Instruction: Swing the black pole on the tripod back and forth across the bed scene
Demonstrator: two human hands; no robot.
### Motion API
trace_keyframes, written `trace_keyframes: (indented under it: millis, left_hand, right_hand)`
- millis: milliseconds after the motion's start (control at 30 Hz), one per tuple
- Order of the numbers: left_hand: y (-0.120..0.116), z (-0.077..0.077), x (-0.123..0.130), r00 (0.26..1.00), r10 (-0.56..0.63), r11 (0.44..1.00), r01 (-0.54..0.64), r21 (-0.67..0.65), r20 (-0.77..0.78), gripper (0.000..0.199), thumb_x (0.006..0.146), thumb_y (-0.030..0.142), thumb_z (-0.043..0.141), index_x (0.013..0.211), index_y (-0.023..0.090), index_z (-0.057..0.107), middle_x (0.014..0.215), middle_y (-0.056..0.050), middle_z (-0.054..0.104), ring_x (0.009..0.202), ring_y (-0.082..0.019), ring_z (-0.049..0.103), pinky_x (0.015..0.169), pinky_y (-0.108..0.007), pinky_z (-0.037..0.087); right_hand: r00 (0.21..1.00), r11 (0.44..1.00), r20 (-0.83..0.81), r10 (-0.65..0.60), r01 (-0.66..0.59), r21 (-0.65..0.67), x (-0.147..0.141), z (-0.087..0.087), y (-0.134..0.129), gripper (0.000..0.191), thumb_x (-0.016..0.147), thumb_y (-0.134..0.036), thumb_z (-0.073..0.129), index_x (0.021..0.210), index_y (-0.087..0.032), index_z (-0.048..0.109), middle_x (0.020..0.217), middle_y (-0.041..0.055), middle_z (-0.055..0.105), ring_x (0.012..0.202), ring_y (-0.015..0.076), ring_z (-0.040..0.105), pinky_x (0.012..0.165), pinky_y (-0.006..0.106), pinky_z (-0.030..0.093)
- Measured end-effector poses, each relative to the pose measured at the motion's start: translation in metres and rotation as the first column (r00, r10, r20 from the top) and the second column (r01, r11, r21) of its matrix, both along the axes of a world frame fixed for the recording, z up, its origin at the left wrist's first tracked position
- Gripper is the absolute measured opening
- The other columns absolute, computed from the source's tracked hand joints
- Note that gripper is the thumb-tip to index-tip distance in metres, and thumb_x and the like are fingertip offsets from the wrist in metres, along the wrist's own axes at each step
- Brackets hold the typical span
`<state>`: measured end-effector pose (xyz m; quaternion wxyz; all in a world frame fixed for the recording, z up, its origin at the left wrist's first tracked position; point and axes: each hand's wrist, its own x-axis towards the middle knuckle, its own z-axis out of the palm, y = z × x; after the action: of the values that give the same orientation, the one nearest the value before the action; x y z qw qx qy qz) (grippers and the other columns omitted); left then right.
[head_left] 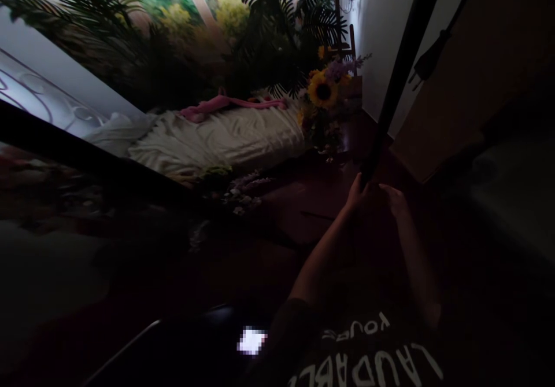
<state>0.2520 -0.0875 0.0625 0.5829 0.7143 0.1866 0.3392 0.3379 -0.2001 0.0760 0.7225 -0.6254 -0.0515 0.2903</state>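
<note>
A long dark pole [394, 92] slants up to the right in front of me. My left hand [356, 193] is closed around its lower part. Close beside it on the right, my right hand [392, 196] has its fingers bent in toward the pole. Deep shadow hides the fingertips, so what they pinch cannot be made out. A dark power plug [427, 66] on a cord hangs to the right of the pole.
A cream draped cloth [225, 138] bears a pink plush toy [212, 106]. Sunflowers [323, 89] stand at its right end, beneath palm fronds. Another dark bar [95, 158] crosses the left. A brown panel [429, 138] leans by the white wall. A lit patch [251, 341] glows low down.
</note>
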Motion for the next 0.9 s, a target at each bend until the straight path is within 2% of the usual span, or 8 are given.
trace_keyframes:
  millis: [167, 333, 500, 667, 767, 900]
  left_hand:
    - [-0.001, 0.000, 0.000, 1.000, -0.007, 1.000, 0.007, -0.009, 0.012, 0.032, 0.087, 0.041, 0.056, 0.110, 0.019, 0.052, 0.094, -0.005, 0.063, 0.084, -0.014, 0.059, 0.078, -0.026, 0.047]
    - [-0.001, -0.002, 0.001, 1.000, -0.007, 1.000, 0.007, -0.003, 0.022, 0.035, 0.087, 0.045, 0.055, 0.112, 0.020, 0.052, 0.101, -0.007, 0.063, 0.090, -0.016, 0.060, 0.083, -0.028, 0.048]
    - [0.000, -0.003, 0.001, 1.000, -0.003, 1.000, 0.003, 0.009, 0.016, 0.035, 0.088, 0.043, 0.055, 0.112, 0.019, 0.052, 0.100, -0.007, 0.064, 0.090, -0.017, 0.061, 0.084, -0.029, 0.048]
    - [0.000, -0.004, 0.002, 1.000, -0.016, 1.000, 0.016, -0.015, 0.013, 0.035, 0.088, 0.042, 0.055, 0.112, 0.018, 0.051, 0.098, -0.007, 0.064, 0.088, -0.016, 0.061, 0.082, -0.028, 0.048]
    - [0.000, -0.006, 0.002, 1.000, -0.012, 1.000, 0.012, -0.014, -0.009, 0.036, 0.088, 0.041, 0.054, 0.114, 0.017, 0.051, 0.098, -0.009, 0.064, 0.087, -0.016, 0.061, 0.082, -0.029, 0.049]
    - [0.001, -0.009, 0.004, 1.000, -0.007, 1.000, 0.007, -0.013, 0.002, 0.038, 0.088, 0.042, 0.055, 0.117, 0.017, 0.051, 0.096, -0.008, 0.065, 0.088, -0.017, 0.062, 0.083, -0.029, 0.049]
  right_hand:
    - [0.990, 0.995, 0.120, -0.070, 0.060, 0.084, -0.006, 0.006, 0.007, 0.026, 0.055, -0.029, 0.078, 0.079, -0.021, 0.072, 0.085, 0.0000, 0.075, 0.091, 0.0181, 0.069, 0.090, 0.032, 0.052]
    - [0.983, 0.984, 0.125, -0.137, 0.121, 0.128, -0.011, 0.009, 0.011, 0.050, 0.053, -0.025, 0.078, 0.101, -0.025, 0.063, 0.084, -0.0044, 0.072, 0.085, 0.0130, 0.069, 0.083, 0.027, 0.053]
    - [0.996, 0.995, 0.015, -0.091, 0.090, 0.030, -0.007, 0.002, 0.007, 0.044, 0.056, -0.030, 0.077, 0.097, -0.024, 0.061, 0.082, -0.0034, 0.070, 0.077, 0.0134, 0.068, 0.069, 0.024, 0.053]
    - [0.998, 0.998, 0.024, -0.057, 0.057, 0.012, -0.003, 0.002, 0.007, 0.049, 0.058, -0.028, 0.071, 0.106, -0.025, 0.061, 0.073, -0.0060, 0.067, 0.074, 0.0128, 0.066, 0.068, 0.023, 0.050]
    - [0.998, 0.998, 0.024, -0.058, 0.057, 0.034, -0.004, 0.004, 0.007, 0.057, 0.059, -0.027, 0.068, 0.116, -0.026, 0.059, 0.071, -0.0080, 0.066, 0.072, 0.0107, 0.065, 0.070, 0.022, 0.049]
    - [0.997, 0.993, 0.045, -0.058, 0.053, 0.101, -0.006, 0.005, 0.006, 0.074, 0.055, -0.020, 0.071, 0.126, -0.029, 0.053, 0.078, -0.0096, 0.065, 0.070, 0.0075, 0.064, 0.074, 0.020, 0.049]
